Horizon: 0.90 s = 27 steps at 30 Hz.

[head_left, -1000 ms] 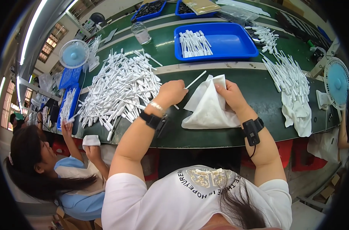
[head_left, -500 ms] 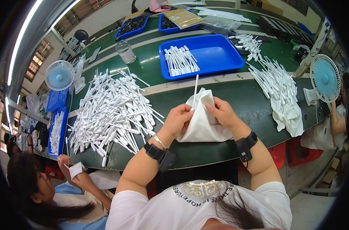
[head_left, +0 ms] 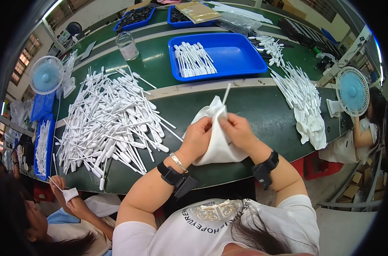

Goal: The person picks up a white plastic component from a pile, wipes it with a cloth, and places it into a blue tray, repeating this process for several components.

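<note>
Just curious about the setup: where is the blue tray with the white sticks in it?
In the head view, the blue tray sits at the far side of the green table, beyond both hands, right of the glass jar.

A thin white plastic stick (head_left: 225, 94) is poking upright out of a bunched white cloth (head_left: 215, 141), just below the blue tray (head_left: 241, 53).

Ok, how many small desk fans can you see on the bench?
2: one pale blue fan at the far left of the green bench, one fan at its right end. Others may be hidden.

Flat tan packet (head_left: 198, 11) atop far blue tray (head_left: 177, 18); clear plastic bags (head_left: 241, 19) just beside.
</note>
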### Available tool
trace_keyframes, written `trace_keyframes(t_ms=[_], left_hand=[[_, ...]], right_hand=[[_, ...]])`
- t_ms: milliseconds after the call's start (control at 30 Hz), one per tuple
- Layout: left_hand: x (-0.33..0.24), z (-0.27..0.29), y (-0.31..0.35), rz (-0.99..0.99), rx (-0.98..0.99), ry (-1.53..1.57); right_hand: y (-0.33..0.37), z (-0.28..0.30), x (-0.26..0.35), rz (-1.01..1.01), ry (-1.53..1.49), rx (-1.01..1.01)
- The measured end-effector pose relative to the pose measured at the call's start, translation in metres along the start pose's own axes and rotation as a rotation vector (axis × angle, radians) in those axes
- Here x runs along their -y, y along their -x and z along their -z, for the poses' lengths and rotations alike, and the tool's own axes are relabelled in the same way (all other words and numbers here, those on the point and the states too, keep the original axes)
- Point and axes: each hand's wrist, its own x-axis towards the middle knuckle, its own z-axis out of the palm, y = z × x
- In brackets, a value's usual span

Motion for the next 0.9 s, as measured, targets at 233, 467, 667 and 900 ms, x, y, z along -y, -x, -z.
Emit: trace_keyframes(t_ms=[233, 467, 667, 900], left_hand=[[0.013, -0.012, 0.007, -0.164, 0.107, -0.204], [0.003, -0.009, 0.002, 0.265, 0.294, 0.182], [0.003, -0.003, 0.0, 0.338, 0.275, 0.507], [-0.005, 0.001, 0.0, 0.456, 0.423, 0.506]], right_hand=[[0.0, -0.004, 0.003, 0.123, -0.116, -0.237], [0.0, 0.015, 0.026, -0.046, -0.736, -0.083], [0.011, -0.009, 0.007, 0.223, -0.222, 0.015], [0.004, 0.02, 0.034, 0.027, -0.657, -0.216]])
